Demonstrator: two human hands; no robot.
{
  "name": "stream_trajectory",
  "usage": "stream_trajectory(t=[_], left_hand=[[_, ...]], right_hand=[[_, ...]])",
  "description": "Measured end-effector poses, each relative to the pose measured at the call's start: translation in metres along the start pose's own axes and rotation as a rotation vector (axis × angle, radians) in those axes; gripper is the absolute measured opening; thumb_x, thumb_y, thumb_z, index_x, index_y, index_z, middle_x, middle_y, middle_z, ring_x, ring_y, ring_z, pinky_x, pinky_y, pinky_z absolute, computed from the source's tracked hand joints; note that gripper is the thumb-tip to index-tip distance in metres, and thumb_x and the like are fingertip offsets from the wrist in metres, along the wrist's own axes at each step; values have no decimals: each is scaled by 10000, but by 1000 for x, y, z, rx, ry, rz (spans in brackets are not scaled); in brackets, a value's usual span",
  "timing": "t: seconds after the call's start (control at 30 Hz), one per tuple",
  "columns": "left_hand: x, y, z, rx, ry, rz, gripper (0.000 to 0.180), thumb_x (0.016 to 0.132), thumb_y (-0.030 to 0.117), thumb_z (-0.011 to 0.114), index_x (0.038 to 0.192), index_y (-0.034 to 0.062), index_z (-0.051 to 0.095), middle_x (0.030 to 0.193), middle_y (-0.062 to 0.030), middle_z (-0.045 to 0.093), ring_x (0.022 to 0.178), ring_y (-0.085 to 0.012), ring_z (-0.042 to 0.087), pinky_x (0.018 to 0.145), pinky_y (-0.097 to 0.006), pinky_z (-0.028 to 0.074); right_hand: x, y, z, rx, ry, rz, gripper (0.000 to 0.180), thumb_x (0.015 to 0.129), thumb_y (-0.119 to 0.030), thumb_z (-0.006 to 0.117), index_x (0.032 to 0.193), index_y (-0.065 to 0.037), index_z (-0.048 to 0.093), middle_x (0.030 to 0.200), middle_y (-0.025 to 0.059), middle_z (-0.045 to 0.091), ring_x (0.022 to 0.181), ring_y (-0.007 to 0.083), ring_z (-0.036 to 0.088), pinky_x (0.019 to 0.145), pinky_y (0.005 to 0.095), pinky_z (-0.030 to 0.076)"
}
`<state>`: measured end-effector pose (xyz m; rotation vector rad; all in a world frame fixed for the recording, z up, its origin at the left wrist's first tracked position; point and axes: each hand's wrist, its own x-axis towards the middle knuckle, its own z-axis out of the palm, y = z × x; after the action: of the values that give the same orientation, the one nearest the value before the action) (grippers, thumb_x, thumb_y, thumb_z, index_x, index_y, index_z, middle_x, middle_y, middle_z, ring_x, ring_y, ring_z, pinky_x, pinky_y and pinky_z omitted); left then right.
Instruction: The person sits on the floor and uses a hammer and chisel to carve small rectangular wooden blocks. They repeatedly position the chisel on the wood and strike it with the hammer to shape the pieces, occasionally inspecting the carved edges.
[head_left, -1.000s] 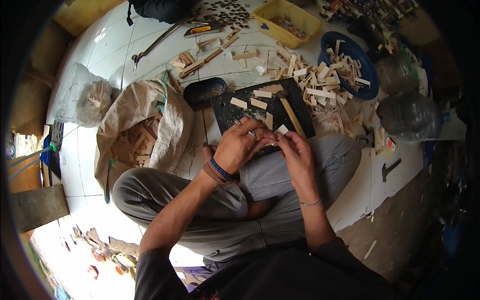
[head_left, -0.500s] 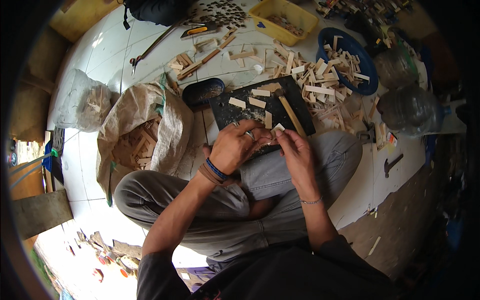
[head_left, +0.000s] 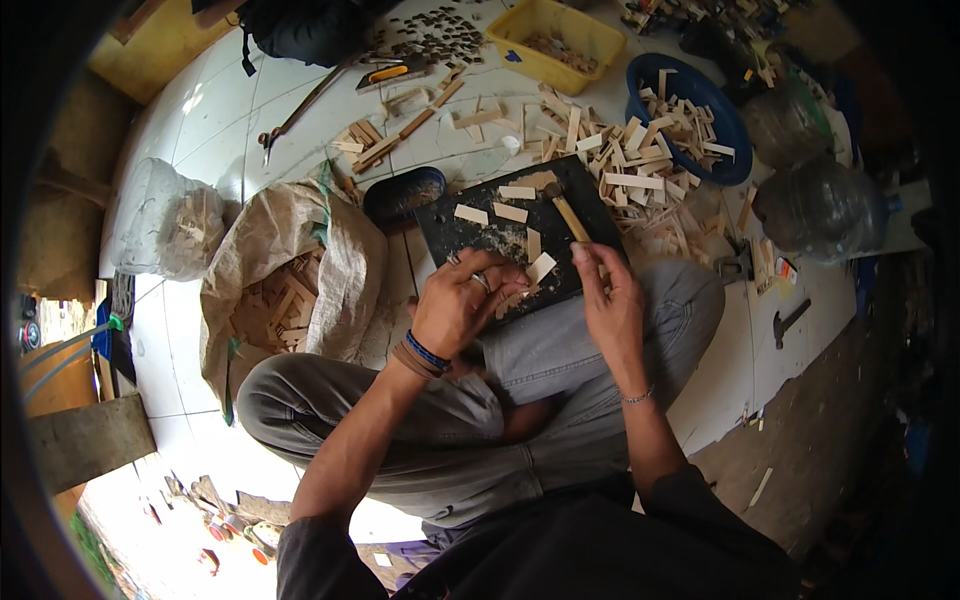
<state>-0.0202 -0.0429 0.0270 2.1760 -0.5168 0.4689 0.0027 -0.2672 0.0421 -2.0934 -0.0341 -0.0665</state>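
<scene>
The person sits cross-legged on a white tiled floor (head_left: 200, 130) with a black board (head_left: 470, 245) resting across the knees. The left hand (head_left: 462, 312) curls its fingers around a small pale wooden piece (head_left: 541, 267), a flat, light-coloured slip with a squared end that sticks up past the fingertips at the board's near edge. The right hand (head_left: 610, 300) sits just to the right of it, fingers loosely bent and raised, the index tip near the piece (whether it touches cannot be told). More pale wooden slips (head_left: 510, 212) of the same flat, rectangular kind lie scattered on the board among sawdust, with a small wooden-handled hammer (head_left: 562, 205) lying farther along it. To the left, an open woven sack (head_left: 300, 260) holds more wooden offcuts, and a clear bag (head_left: 165, 225) sits beyond it. Far right, a blue bowl (head_left: 735, 150) is heaped with wooden strips, and a yellow tray (head_left: 540, 35) stands far behind.
</scene>
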Motion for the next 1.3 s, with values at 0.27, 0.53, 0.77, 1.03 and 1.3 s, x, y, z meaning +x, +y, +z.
stream_trajectory(t=[0.27,0.53,0.77,1.03,1.3], left_hand=[[-1,1,1,33,-1,22,193,858,127,799,1040,101,739,1021,-41,717,901,-265,703,768,-389,574],[-1,3,0,-5,21,44,190,861,123,799,1043,102,747,1016,-41,719,899,-266,682,781,-388,553],[-1,4,-4,-53,12,45,156,888,117,778,1041,96,749,1045,-53,720,918,-284,674,822,-396,547],[0,6,-4,-46,11,40,155,894,130,770,1037,76,744,1061,-74,725,950,-289,675,835,-397,553],[-2,4,-5,-47,5,42,161,901,144,764,1047,82,742,1059,-81,727,937,-292,681,838,-399,554]], right_hand=[[8,48,-23,-675,-17,-294,394,1012,-286,687,1276,1,630,982,175,722,876,382,696,801,480,543],[-14,-8,-79,-237,-256,-237,361,1107,-165,517,1411,24,561,845,110,609,729,166,587,698,327,512],[-50,-37,-109,-359,-383,-354,485,1028,-47,606,1507,-72,542,1092,193,747,850,312,750,774,402,580],[-63,-28,-116,-491,-485,-294,532,1002,38,593,1521,-69,539,1233,218,723,969,295,767,810,353,588],[-66,-20,-117,-587,-445,-422,557,972,77,594,1514,-33,528,1227,209,727,987,332,767,789,368,596]])
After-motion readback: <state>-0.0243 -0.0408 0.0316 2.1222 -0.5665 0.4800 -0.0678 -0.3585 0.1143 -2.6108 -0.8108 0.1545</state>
